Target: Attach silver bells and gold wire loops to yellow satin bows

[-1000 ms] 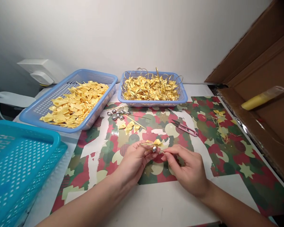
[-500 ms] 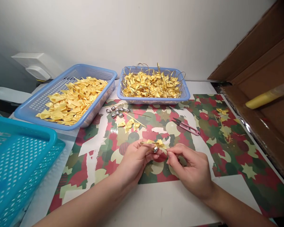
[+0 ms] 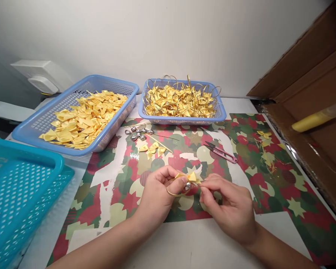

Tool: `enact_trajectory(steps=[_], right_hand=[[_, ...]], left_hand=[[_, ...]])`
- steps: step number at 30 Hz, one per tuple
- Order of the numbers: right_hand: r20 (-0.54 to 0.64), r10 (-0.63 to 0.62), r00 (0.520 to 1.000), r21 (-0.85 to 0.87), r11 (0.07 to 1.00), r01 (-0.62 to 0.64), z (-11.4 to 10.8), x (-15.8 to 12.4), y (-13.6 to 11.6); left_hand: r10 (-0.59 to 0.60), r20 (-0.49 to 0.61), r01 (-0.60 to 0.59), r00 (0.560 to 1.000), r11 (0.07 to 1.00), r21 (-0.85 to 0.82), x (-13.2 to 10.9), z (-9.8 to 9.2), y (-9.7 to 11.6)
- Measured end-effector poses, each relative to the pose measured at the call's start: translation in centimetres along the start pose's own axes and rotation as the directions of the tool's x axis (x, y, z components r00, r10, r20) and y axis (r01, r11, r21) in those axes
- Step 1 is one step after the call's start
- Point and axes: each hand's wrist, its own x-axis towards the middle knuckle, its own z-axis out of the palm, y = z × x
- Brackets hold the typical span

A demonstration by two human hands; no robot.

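Between thumb and fingers, my left hand (image 3: 161, 192) pinches a yellow ribbon bow (image 3: 192, 177). A gold wire ring (image 3: 173, 194) hangs below that thumb, and a silver jingle bell (image 3: 187, 186) sits under the bow. My right hand (image 3: 231, 205) is closed in a pinch just right of the bell, at the end of a thin gold wire (image 3: 197, 184) that runs from the bow. How the wire passes around the bow is hidden by the fingers. Beyond my hands lie two more yellow bows (image 3: 152, 150) and several silver bells (image 3: 138, 133).
Pink thread snips (image 3: 221, 151) lie behind my right hand. A blue basket (image 3: 182, 120) holds bows with gold rings; another blue basket (image 3: 53, 148) holds loose bows. A teal basket (image 3: 30, 186) stands at left, a cardboard box (image 3: 305, 89) at right. Ribbon scraps (image 3: 268, 155) lie near the box.
My left hand has turned the piece, so the gold ring now hangs down below the thumb and the bow faces up. My right hand has shifted slightly right and down, still pinching.
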Motion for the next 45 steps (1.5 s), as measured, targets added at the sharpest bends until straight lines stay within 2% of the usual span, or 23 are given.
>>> enact_trajectory(steps=[10, 19, 22, 24, 28, 30, 36, 45], right_hand=[[0.010, -0.020, 1.000, 0.043, 0.999, 0.020, -0.2, -0.2, 0.1], [0.025, -0.020, 0.999, 0.038, 0.999, 0.019, -0.1, -0.2, 0.0], [0.044, 0.008, 0.999, 0.056, 0.998, -0.010, -0.1, -0.1, 0.1], [0.071, 0.045, 0.996, 0.082, 0.995, -0.051, -0.3, -0.2, 0.3], [0.138, 0.107, 0.985, 0.092, 0.988, -0.121, -0.7, -0.2, 0.8], [0.157, 0.115, 0.981, 0.073, 0.989, -0.128, -0.9, -0.1, 0.9], [0.161, 0.039, 0.986, 0.023, 0.999, -0.043, -1.4, 0.3, 0.6], [0.164, 0.022, 0.986, -0.016, 1.000, -0.020, -1.6, 0.4, 0.4]], left_hand=[[0.059, 0.056, -0.054, 0.997, 0.995, -0.082, -0.1, -0.6, -0.6], [0.048, 0.049, -0.046, 0.998, 0.998, -0.043, -0.3, -0.3, -0.2], [0.003, 0.067, 0.002, 0.998, 0.997, -0.071, -0.3, -0.3, -0.2], [-0.065, 0.088, 0.074, 0.994, 0.992, -0.099, -0.1, -0.3, -0.1], [-0.231, 0.130, 0.249, 0.964, 0.957, -0.151, 0.4, -0.3, 0.1], [-0.267, 0.163, 0.296, 0.950, 0.937, -0.185, 0.5, -0.2, 0.2], [-0.282, 0.243, 0.338, 0.928, 0.913, -0.229, 0.4, -0.1, 0.5], [-0.280, 0.236, 0.325, 0.931, 0.928, -0.184, 0.5, -0.4, 0.2]])
